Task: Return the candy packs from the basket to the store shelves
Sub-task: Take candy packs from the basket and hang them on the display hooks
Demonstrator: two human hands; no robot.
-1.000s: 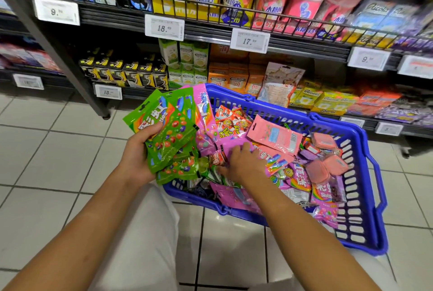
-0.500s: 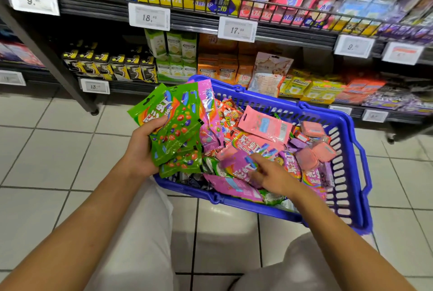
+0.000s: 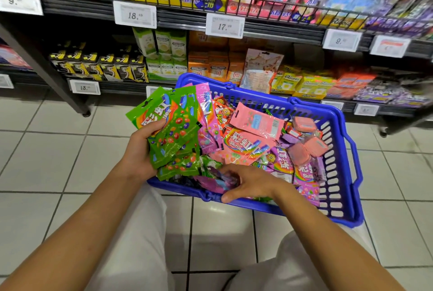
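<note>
Digging now at the blue basket's (image 3: pixel 346 164) near edge, the right hand (image 3: pixel 248 181) has shifted there, fingers curled into purple packs (image 3: pixel 218 183), while the left hand (image 3: pixel 140 152) still grips green candy packs (image 3: pixel 175 136), so sorting continues, nothing shelved.

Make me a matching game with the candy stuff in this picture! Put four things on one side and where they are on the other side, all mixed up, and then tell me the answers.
Things:
1. green candy packs
2. blue basket
3. pink flat pack with a hang hole
4. price tag reading 17.99

Places:
A. on the edge of the upper shelf
B. lying on top of the pile in the basket
C. fanned out in the left hand
D. under the right hand, full of candy

Pairs: 1-C, 2-D, 3-B, 4-A
</note>
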